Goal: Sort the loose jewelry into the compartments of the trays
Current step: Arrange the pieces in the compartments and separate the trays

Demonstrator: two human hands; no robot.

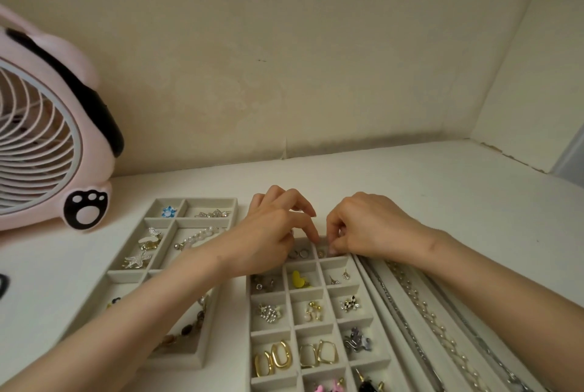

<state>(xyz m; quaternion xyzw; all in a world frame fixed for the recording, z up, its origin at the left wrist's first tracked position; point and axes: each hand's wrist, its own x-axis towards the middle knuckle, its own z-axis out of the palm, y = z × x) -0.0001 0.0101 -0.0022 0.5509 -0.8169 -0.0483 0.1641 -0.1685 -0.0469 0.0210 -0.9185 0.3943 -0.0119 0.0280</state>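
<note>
While both hands hover over the far row of the middle tray, their fingers are curled with the tips pointing down into its small square compartments. The left hand reaches its forefinger down to the divider between two far cells. The right hand bunches thumb and forefinger together just above the far right cell. Whether either hand has a piece pinched cannot be told, as the fingertips hide it.

A small gold ring lies in the cell under the right fingertips, and silver studs lie in the cell just left of it. Nearer cells hold a yellow piece, a checkered piece and gold oval hoops.

To the left, touching or just beside it, sits a tray with larger compartments, holding a blue flower, a pearl bracelet and a starfish brooch. On the right, a long-slot tray carries chains laid lengthwise.

All three trays rest on the white counter, and a pink fan stands at its far left.
</note>
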